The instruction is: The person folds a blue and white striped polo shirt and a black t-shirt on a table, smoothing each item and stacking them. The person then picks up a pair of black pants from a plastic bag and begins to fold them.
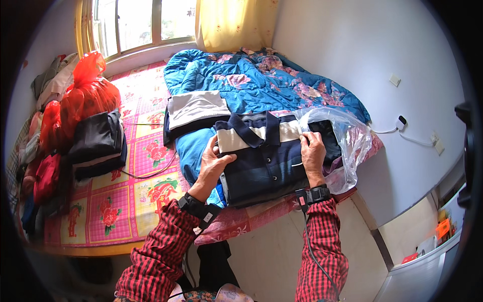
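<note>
A folded navy polo shirt (264, 166) with a cream stripe and buttons lies in front of me on the bed, on other folded clothing. At its left edge rests my left hand (217, 160), thumb spread over the fabric; whether its fingers grip the cloth I cannot tell. My right hand (312, 151) pinches the shirt's right side near the cream stripe. A clear plastic bag (349, 166) lies right beside that hand, with dark cloth (325, 139) partly under it. Behind the shirt's left shoulder is a stack with folded light-grey cloth (198, 107) on top.
A blue floral quilt (241, 79) is heaped at the back of the bed. Folded dark clothes (96, 139) and red plastic bags (88, 92) stand at the left. A thin cable crosses the patterned bedsheet (154, 151). Cables run from both my wrist bands.
</note>
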Demonstrator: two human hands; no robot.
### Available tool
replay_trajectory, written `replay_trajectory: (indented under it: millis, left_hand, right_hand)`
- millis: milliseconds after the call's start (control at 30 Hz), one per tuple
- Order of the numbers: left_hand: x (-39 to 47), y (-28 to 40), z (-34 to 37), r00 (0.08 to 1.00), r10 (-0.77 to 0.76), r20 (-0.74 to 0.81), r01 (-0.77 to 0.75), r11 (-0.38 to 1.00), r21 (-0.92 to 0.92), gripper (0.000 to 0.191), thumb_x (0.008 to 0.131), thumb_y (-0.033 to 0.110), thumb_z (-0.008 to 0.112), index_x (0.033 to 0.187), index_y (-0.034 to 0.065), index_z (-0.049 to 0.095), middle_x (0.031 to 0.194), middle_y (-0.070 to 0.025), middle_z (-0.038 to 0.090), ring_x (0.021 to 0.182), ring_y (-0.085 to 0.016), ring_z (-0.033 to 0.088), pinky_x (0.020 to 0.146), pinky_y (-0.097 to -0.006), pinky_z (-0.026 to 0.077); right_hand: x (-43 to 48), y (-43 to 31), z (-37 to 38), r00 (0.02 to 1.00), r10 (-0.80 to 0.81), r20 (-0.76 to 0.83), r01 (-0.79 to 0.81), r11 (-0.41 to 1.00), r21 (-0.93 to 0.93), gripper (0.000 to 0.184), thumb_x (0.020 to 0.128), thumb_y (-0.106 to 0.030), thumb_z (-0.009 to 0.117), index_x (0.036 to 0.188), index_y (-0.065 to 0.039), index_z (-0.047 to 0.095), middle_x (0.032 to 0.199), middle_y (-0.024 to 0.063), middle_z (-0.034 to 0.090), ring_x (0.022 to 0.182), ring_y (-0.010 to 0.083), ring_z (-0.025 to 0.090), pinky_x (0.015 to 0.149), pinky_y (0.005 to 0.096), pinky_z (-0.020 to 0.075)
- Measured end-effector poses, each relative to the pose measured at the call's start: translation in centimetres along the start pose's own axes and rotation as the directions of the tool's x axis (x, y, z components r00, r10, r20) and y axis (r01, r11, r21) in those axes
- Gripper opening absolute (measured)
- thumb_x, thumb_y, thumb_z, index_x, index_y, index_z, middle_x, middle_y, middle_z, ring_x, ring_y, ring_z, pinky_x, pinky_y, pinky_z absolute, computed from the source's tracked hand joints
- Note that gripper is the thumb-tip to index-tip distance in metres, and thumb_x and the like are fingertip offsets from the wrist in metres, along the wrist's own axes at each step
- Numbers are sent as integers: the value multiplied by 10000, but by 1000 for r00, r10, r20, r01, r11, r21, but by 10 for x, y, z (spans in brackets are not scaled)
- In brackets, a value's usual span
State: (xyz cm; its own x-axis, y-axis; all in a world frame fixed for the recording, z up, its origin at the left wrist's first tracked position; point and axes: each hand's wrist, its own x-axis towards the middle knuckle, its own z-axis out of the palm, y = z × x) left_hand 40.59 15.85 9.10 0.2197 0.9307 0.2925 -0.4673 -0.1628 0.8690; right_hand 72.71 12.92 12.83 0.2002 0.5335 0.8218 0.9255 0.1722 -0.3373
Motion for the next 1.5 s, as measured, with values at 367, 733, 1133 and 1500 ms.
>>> replay_trajectory:
  millis: [367, 733, 1133, 1500]
  left_hand:
    - [-24, 5, 26, 817, 563, 122, -348, 313, 884, 621, 835, 112, 709, 1413, 3, 509, 1401, -212, 530, 1330, -393, 479, 1138, -485, 363]
    - [42, -65, 51, 918, 254, 305, -306, -38, 951, 715, 939, 589, 569, 1469, 112, 512, 1622, -135, 364, 1537, -411, 210, 1169, -734, 74]
    - [38, -55, 50, 944, 185, 273, -276, -8, 961, 699, 938, 582, 575, 1477, 141, 513, 1640, -109, 341, 1558, -380, 163, 1166, -735, 96]
    - [36, -53, 52, 952, 174, 253, -255, -14, 967, 688, 942, 562, 581, 1486, 150, 503, 1642, -81, 342, 1572, -340, 138, 1178, -718, 91]
  right_hand:
    - [-20, -37, -10, 978, -208, 9, 205, 952, -229, 524, 1025, -332, 561, 1335, 91, 552, 1349, 276, 555, 1258, 418, 512, 1078, 523, 380]
    - [-11, -30, 97, 866, -65, 496, 136, 984, -110, 634, 1005, -586, 453, 1541, -247, 445, 1634, 175, 323, 1480, 470, 290, 1167, 683, 202]
    - [28, 39, -33, 983, 72, -167, -65, 997, 47, 271, 914, -127, 629, 1152, 1, 655, 1115, 217, 681, 1066, 395, 656, 950, 435, 524]
    - [-44, 148, 3, 937, 148, 315, -109, 984, -140, 396, 914, -133, 621, 1310, -124, 623, 1298, 286, 613, 1215, 445, 581, 1006, 477, 484]
